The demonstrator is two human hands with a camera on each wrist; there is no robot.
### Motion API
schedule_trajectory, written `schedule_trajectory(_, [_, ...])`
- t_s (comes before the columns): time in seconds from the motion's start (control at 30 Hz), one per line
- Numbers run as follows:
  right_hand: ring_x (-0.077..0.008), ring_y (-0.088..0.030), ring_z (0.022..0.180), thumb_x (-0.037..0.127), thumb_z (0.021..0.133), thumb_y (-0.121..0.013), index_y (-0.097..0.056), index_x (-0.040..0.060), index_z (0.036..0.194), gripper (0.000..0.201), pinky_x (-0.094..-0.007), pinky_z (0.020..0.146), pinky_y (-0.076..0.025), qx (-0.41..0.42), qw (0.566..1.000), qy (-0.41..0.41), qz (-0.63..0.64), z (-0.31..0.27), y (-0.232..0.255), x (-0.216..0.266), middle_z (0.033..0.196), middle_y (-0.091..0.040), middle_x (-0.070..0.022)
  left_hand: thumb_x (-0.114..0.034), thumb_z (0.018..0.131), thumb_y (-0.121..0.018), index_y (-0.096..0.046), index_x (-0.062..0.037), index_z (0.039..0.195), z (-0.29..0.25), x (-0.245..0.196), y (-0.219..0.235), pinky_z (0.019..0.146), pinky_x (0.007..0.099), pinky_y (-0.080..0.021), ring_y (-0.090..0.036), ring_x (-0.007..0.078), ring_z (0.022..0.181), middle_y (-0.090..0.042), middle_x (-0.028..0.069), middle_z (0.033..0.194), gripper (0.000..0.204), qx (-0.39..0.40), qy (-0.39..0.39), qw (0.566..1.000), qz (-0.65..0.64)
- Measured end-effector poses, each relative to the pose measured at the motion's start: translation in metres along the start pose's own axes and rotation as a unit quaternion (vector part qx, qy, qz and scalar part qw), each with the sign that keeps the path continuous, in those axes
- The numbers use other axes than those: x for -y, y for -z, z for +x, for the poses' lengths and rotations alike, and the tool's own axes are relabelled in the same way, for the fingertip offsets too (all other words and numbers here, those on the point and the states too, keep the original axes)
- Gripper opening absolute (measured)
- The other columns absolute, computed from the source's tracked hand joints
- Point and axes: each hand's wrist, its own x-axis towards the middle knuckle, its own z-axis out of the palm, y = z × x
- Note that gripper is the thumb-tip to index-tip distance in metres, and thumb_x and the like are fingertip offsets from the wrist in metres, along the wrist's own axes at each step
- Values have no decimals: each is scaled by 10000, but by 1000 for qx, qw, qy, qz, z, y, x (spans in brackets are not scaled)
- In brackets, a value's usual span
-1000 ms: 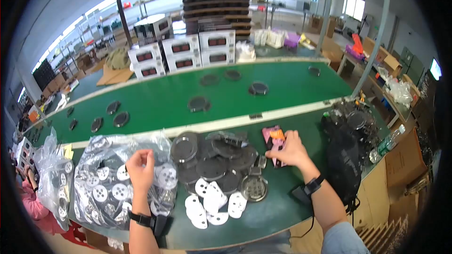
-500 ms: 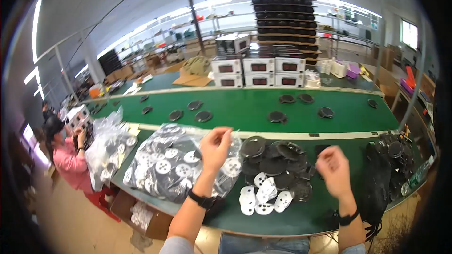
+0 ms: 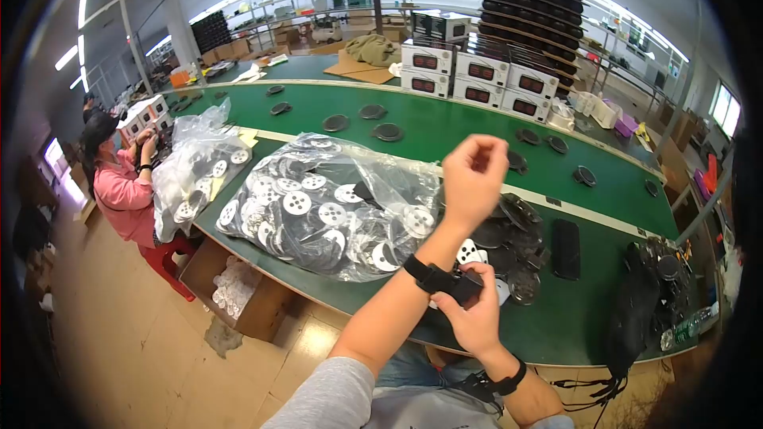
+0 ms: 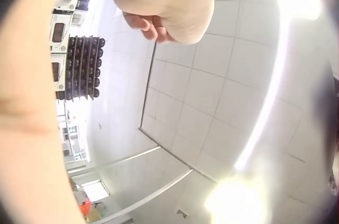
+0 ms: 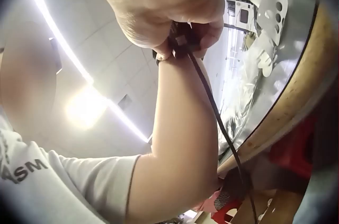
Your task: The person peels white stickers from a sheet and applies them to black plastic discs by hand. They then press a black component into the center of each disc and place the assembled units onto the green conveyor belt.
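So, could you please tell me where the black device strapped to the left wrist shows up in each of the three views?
Head: the wrist device sits low and centre, on the raised left forearm, pinched by the right hand.
Left wrist: not in the picture; only the curled left hand at the top.
Right wrist: top centre, gripped by the fingers, with a black cable hanging down from it.
Shared landmark: the stack of dark trays, also at the left in the left wrist view.

My arms are bare below short grey sleeves; the one in the right wrist view carries dark lettering near its hem. A black strap with a small black camera box wraps my left wrist. A matching black strap circles my right wrist, and a thin black cable trails from it.
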Motion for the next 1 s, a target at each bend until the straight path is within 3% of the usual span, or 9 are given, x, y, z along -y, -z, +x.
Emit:
schedule_trajectory(0.17, [-112,-559,932,61,810,-818,-425,19,1187,547,-261,810,-484,-3,1000,6,-22,-4,-3,0,1048,-523,-50,-50,839,-688,-680,-13,875,-24,-10,18,551,231,-452,-587,90,602,-651,53,736,52,108,-145,970,164])
schedule_trajectory(0.3, [-147,-644,898,40,794,-810,-409,8,1295,643,-263,765,-515,90,985,-106,-99,-2,1,25,1061,-581,-111,-56,811,-693,-673,-33,871,-9,-23,54,574,269,-476,-630,149,648,-668,61,771,67,159,-171,951,201])
schedule_trajectory(0.33, [-166,-676,870,23,775,-798,-389,8,1350,706,-259,736,-528,93,983,-68,-146,2,12,35,1096,-599,-144,-68,813,-691,-676,-35,880,0,-23,73,597,278,-487,-642,161,677,-681,67,790,77,168,-172,942,235])
schedule_trajectory(0.43, [-127,-636,807,10,816,-711,-402,15,1354,620,-239,702,-511,-46,989,53,-132,23,59,78,1111,-599,-125,-114,829,-710,-716,-18,894,33,-8,152,642,326,-523,-677,221,696,-705,131,798,116,175,-80,890,414])
schedule_trajectory(0.47, [-114,-610,791,111,885,-679,-414,13,1354,547,-225,696,-483,-86,968,158,-176,32,85,84,1097,-596,-109,-131,833,-712,-724,-7,881,43,-2,180,654,339,-533,-687,242,695,-706,147,774,133,186,-33,856,481])
schedule_trajectory(0.57, [-86,-553,763,131,993,-542,-491,14,1284,317,-224,662,-423,-289,904,222,-223,64,194,77,1011,-595,-59,-234,808,-715,-736,11,925,66,37,248,716,407,-554,-700,360,762,-709,216,803,272,260,131,713,637])
schedule_trajectory(0.7, [-77,-518,685,182,982,-590,-507,34,1260,326,-212,612,-397,-428,884,100,-162,81,313,-5,970,-587,-30,-324,787,-725,-723,-48,1058,68,85,275,889,471,-522,-647,436,984,-691,264,990,387,329,86,727,596])
schedule_trajectory(0.83, [-111,-575,714,43,980,-529,-501,40,1265,286,-273,679,-503,-359,858,96,-354,72,308,-27,990,-577,-52,-378,742,-785,-697,-2,1103,68,97,274,954,463,-490,-590,455,1083,-628,281,1156,529,343,84,663,660])
schedule_trajectory(1.0, [-285,-602,926,-68,928,-458,-503,-12,1223,303,-368,836,-495,-302,785,86,-534,62,291,-10,1070,-578,-174,-329,662,-866,-639,1,1146,69,86,273,946,431,-491,-581,419,1095,-621,260,1133,629,292,123,709,631])
